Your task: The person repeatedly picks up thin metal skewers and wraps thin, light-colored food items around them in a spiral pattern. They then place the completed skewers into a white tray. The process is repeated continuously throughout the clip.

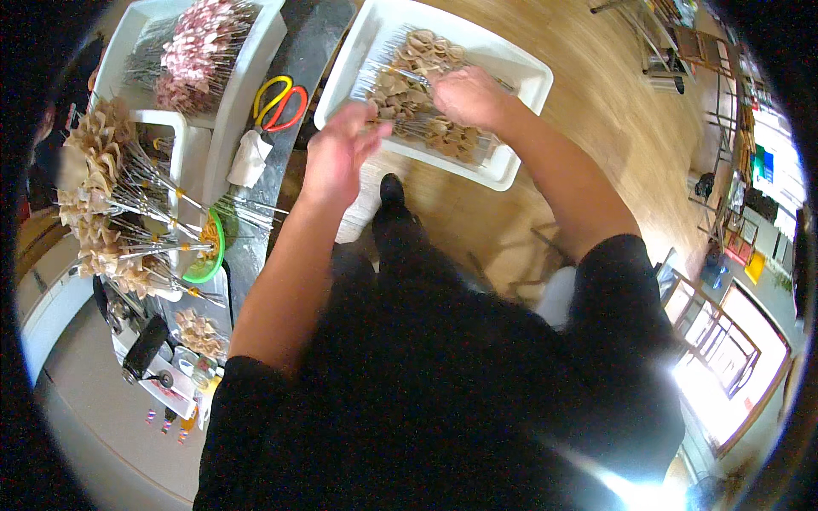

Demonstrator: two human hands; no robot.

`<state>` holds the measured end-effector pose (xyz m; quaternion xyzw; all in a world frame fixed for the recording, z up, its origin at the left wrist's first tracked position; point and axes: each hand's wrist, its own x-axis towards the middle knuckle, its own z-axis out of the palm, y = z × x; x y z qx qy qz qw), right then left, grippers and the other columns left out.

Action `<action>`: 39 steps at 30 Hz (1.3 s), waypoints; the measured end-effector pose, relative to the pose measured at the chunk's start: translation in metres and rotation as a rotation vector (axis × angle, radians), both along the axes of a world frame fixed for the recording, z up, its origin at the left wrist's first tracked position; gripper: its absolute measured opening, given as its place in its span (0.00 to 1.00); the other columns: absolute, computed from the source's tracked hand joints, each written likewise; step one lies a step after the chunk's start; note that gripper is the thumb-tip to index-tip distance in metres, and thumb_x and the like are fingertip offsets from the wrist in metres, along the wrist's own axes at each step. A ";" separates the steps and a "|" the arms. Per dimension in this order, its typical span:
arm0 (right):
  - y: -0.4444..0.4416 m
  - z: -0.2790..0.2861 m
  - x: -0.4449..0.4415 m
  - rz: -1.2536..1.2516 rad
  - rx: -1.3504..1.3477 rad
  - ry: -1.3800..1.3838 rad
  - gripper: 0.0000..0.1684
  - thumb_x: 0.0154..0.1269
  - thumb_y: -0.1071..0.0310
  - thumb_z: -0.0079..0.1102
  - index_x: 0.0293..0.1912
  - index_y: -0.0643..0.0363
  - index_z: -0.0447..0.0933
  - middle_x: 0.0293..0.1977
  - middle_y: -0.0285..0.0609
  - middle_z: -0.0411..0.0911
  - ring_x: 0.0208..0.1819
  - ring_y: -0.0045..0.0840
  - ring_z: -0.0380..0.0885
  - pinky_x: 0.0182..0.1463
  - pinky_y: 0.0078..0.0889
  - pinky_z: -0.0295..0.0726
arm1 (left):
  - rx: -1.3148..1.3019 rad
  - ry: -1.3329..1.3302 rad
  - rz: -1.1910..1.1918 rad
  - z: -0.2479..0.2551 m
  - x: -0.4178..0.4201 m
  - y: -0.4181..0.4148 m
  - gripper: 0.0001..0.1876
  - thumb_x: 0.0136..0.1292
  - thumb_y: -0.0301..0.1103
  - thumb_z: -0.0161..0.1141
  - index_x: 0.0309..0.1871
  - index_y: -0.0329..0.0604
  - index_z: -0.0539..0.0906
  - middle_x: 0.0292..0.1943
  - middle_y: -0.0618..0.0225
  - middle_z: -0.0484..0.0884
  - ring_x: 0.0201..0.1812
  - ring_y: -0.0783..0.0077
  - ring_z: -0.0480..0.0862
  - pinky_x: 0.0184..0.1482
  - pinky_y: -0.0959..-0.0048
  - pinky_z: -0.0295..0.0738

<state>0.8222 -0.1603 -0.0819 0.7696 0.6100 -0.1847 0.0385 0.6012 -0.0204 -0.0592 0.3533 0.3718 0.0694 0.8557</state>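
In front of me is a white plastic tray (447,14) holding bunches of brown artificial petals (399,96) on thin wire stems. My right hand (470,96) is over the tray, its fingers closed on thin wire stems (409,75) that point to the left. My left hand (342,153) is blurred at the tray's near left corner. Its fingers are spread, and nothing shows in them.
On the dark table (313,38) at left lie scissors (279,105) with yellow and red handles. Beside them stand a white bin of pink flowers (198,45), bundled brown flowers (96,191) and a green-rimmed bowl of rubber bands (220,246). Wooden stools (709,319) stand at right.
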 end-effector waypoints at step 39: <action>0.069 0.038 -0.372 -0.003 -0.071 0.904 0.17 0.74 0.59 0.60 0.48 0.64 0.84 0.35 0.40 0.85 0.35 0.22 0.82 0.41 0.29 0.81 | 0.390 1.247 0.633 -0.002 -0.627 -0.022 0.19 0.68 0.42 0.60 0.47 0.32 0.87 0.37 0.52 0.89 0.37 0.60 0.87 0.45 0.65 0.79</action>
